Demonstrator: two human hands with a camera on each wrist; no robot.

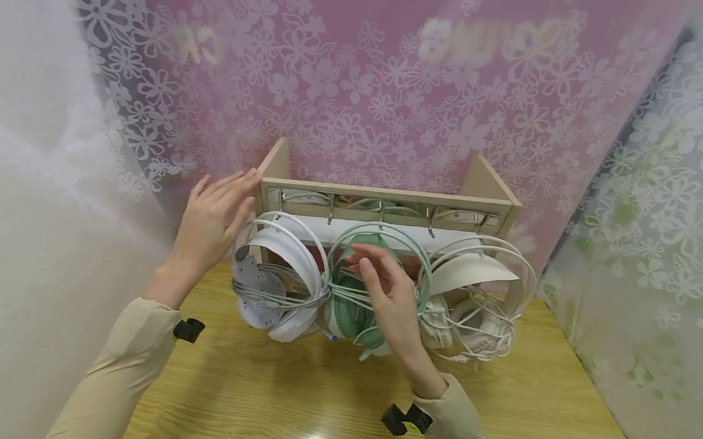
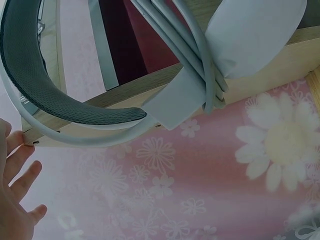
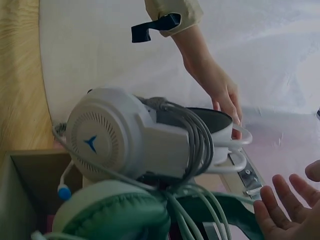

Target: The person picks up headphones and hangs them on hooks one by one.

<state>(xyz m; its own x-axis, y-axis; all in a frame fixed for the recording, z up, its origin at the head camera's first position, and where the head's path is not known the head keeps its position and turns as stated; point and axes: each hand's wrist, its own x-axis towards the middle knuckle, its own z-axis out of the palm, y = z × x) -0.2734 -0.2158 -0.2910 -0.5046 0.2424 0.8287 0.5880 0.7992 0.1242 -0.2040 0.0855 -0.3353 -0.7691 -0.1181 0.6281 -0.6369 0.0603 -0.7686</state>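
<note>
Three headphones hang in a row from a light wooden rack (image 1: 388, 193). White headphones (image 1: 287, 246) with a bundled grey cable are on the left, green headphones (image 1: 348, 315) in the middle, cream headphones (image 1: 474, 274) on the right. My left hand (image 1: 208, 222) rests its extended fingertips on the rack's upper left corner, beside the white headband. In front of the green headphones is my right hand (image 1: 393, 304), fingers loosely bent and holding nothing; it covers part of them. The right wrist view shows the white ear cup (image 3: 107, 132) with a blue mark near my spread right fingers (image 3: 272, 205).
Several metal hooks (image 1: 331, 208) line the rack's front rail. A wood-grain table (image 1: 247, 386) lies beneath it. Behind stands a pink flowered covering (image 1: 370, 81), with a pale wall (image 1: 24, 196) at left and a flowered one (image 1: 671, 276) at right.
</note>
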